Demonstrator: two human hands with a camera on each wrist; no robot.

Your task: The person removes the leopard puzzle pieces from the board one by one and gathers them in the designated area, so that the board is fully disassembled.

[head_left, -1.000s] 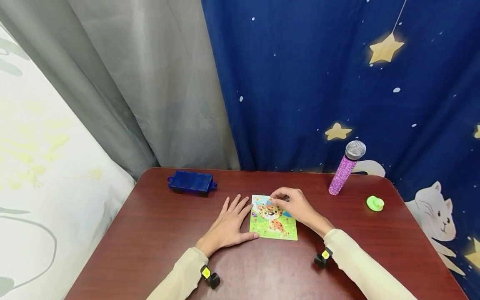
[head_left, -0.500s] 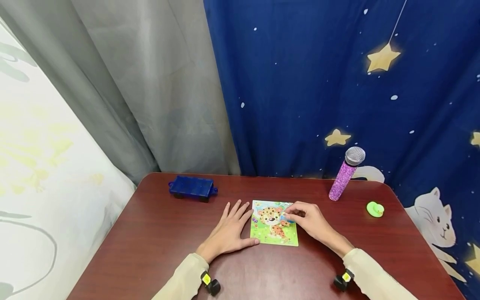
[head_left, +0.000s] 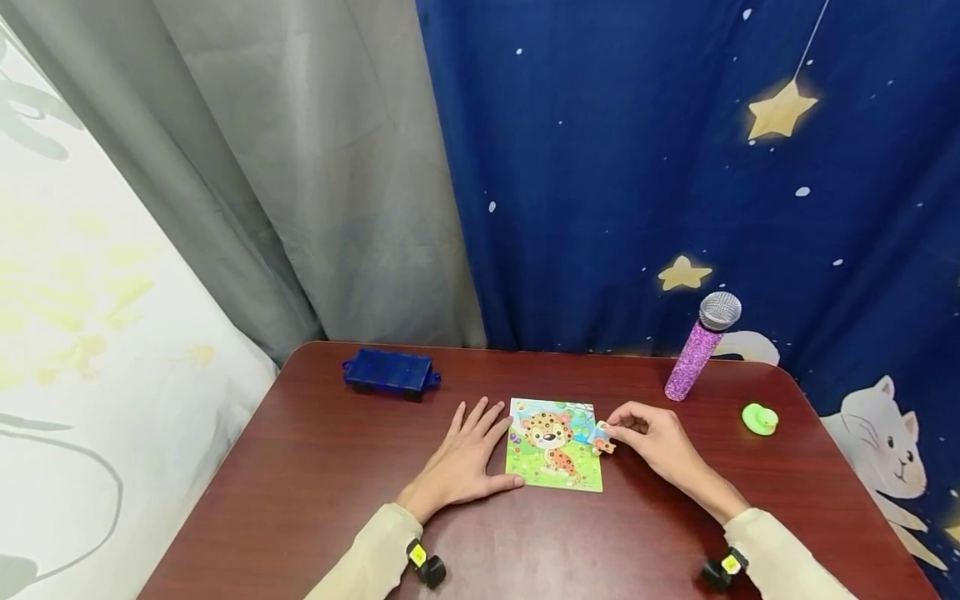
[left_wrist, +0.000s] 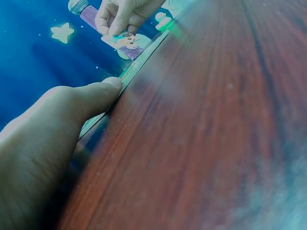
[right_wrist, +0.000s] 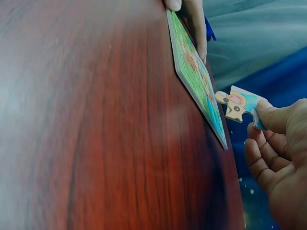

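A leopard jigsaw puzzle board [head_left: 555, 467] lies flat on the dark red table in the head view. My right hand [head_left: 660, 442] is just right of the board and pinches a puzzle piece [right_wrist: 240, 103] between thumb and fingers. That piece shows part of a spotted ear and blue sky, and it is tilted up off the board in the right wrist view. With fingers spread, my left hand [head_left: 465, 462] rests on the table at the board's left side. Its thumb [left_wrist: 103, 93] touches the board's near left edge.
A blue toy wagon [head_left: 392, 372] stands at the back left of the table [head_left: 300, 500]. Toward the back right are an upright glittery purple microphone [head_left: 693, 358] and a green toy duck [head_left: 760, 419]. Grey and blue curtains hang behind the table's far edge.
My right hand has moved from the board's upper part to its right side, carrying the puzzle piece. My left hand stays in place beside the board. The head view has shifted slightly.
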